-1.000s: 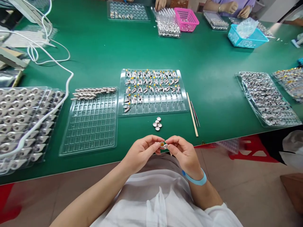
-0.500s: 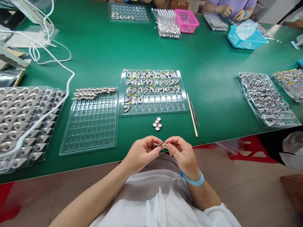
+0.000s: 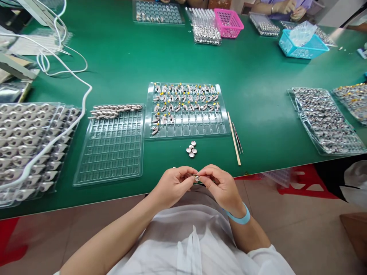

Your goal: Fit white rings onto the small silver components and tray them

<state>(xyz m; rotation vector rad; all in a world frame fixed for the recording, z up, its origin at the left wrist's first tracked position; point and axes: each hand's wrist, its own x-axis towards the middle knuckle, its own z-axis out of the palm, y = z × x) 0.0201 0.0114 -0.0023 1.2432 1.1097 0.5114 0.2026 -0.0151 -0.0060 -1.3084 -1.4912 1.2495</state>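
Note:
My left hand (image 3: 171,185) and my right hand (image 3: 220,184) meet at the near edge of the green table (image 3: 120,65), fingers pinched together on one small silver part with an amber spot (image 3: 195,177). A small heap of round silver caps (image 3: 191,149) lies just beyond my fingers. Behind it is a clear tray (image 3: 186,126) whose far rows hold silver parts with yellow tips. My right wrist wears a blue band (image 3: 240,218).
A clear tray (image 3: 111,152) with a row of silver pieces lies at left, beside stacked full trays (image 3: 31,145) and a white cable (image 3: 83,103). A wooden stick (image 3: 234,138) and tweezers lie right of centre. Full trays (image 3: 323,120), a pink basket (image 3: 228,23), a blue basket (image 3: 304,46) and other people's hands (image 3: 289,8) are farther off.
My fingers have closed in tighter round the small part, so less of it shows. The view shifted slightly; nothing on the table moved.

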